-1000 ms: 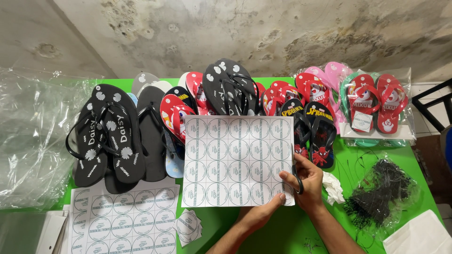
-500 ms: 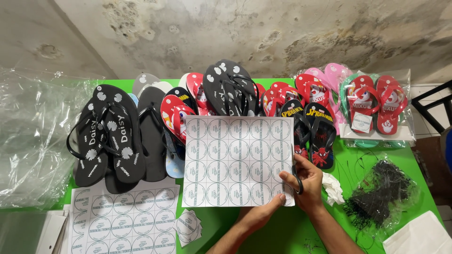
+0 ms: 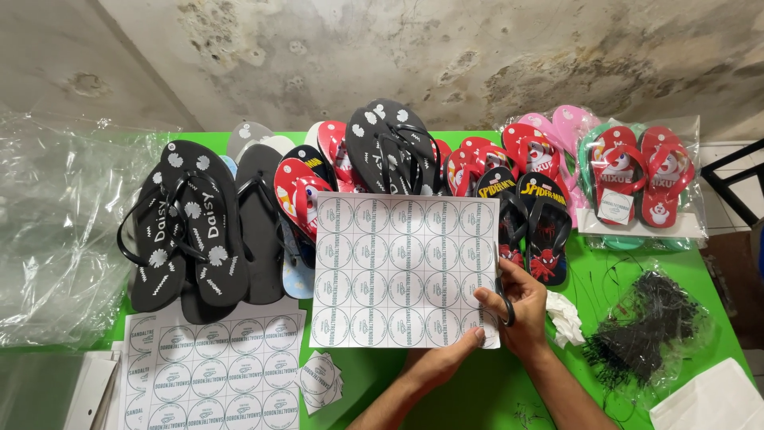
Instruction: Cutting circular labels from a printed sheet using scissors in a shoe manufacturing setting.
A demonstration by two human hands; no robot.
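Head view, green table [image 3: 477,398] against a stained wall. Both hands work one sheet of round labels [image 3: 402,271], held up over the table's middle and covering the lower ends of the sandals behind it. Left hand [image 3: 442,358] pinches the sheet's bottom edge near its right corner, fingers closed together on the paper. Right hand [image 3: 517,306] sits at the sheet's right edge, fingers curled through the handles of black scissors [image 3: 504,306]; blades hidden behind the paper's edge, cannot tell how far they are open. Behind the sheet, a row of flip-flops: black daisy-print pair [image 3: 187,227] at left, red and black printed pairs in the middle, a bagged red pair [image 3: 641,179] at right. Second label sheet [image 3: 211,366] lies flat at lower left, a small stack of cut labels [image 3: 321,381] just beside it. Crumpled white scrap [image 3: 565,317] near the right wrist. Bag of black loop ties [image 3: 641,334] further right. Clear plastic bags [image 3: 56,231] heaped at far left.
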